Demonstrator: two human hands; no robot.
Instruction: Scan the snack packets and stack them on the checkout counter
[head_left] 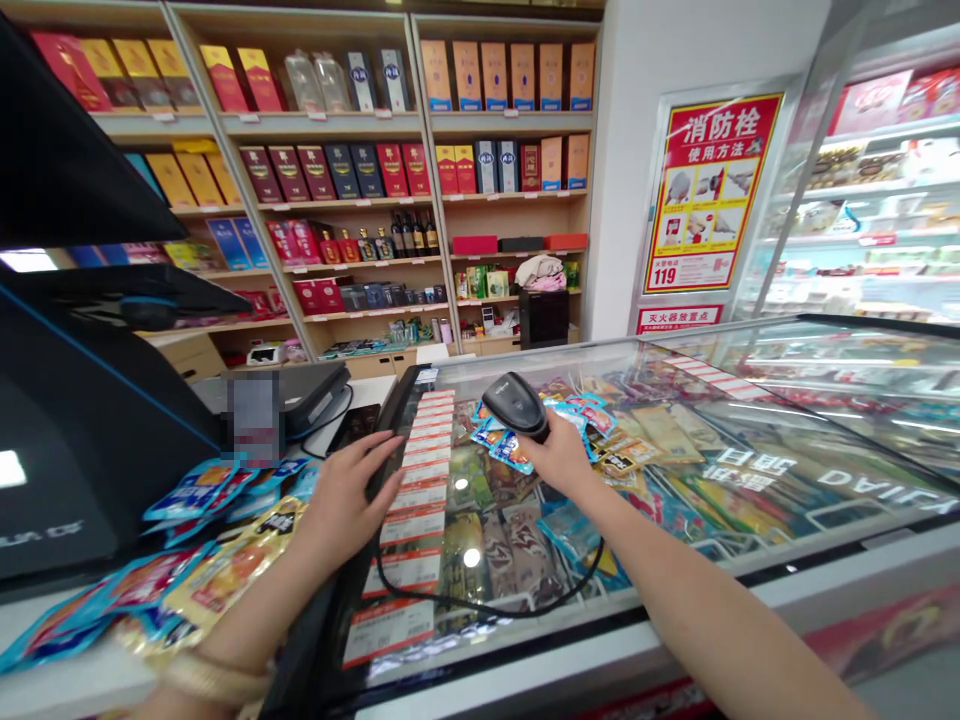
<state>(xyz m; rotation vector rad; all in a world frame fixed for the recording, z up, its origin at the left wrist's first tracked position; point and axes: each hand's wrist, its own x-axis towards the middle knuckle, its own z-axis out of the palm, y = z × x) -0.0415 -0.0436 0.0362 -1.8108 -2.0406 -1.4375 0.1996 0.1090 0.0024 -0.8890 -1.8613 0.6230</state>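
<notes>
Scanner [514, 403], black: gripped in your right hand [564, 458], above the freezer [862, 580]. Left hand [351, 495]: fingers spread, at the freezer's left edge. Risk: swinging the cord [510, 612] could scatter packets [512, 452] atop the freezer.

Wooden shelves [517, 124] lined the back; beside them a white wall [634, 60] bore a red-bordered poster [716, 195], with brightly lit display shelves [889, 189] at right.

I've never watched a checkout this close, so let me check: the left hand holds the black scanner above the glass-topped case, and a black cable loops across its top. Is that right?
Not quite: the head view shows the right hand holding the black scanner above the glass-topped case, and a black cable loops across its top.
</notes>
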